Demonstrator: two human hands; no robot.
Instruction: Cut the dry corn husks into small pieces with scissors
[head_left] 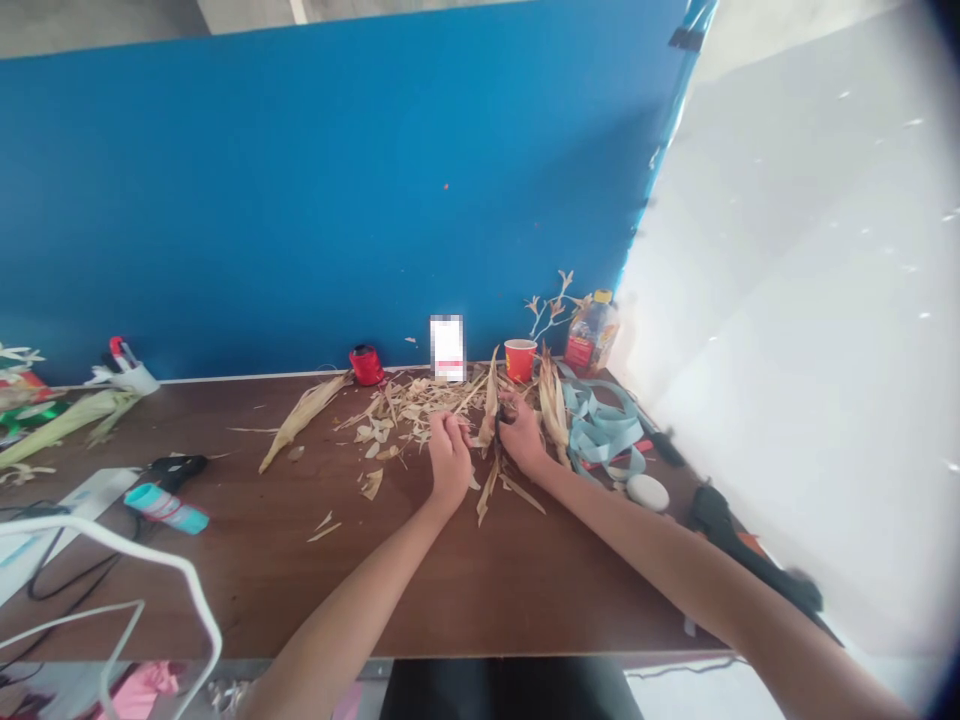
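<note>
My left hand (450, 463) is closed in a pinch above the brown table, beside a pile of cut dried corn husk pieces (420, 398). Whatever its fingertips hold is too small to make out. To its right, my right hand (522, 434) is wrapped round a small dark tool (498, 422), whose kind is mostly hidden by the fingers. A dried corn husk strip (491, 385) stands up just beyond that hand, and narrow husk pieces (487, 496) lie below it. Close by on the right is a bundle of dried husk (553, 405).
Behind my hands stand a red paper cup (519, 362), a red roll (367, 366) and a bottle (592, 335). Blue ribbon (606, 425), a white round lid (648, 493) and a black glue gun (750, 550) lie right. A whole husk (304, 420) and blue tube (166, 508) lie left.
</note>
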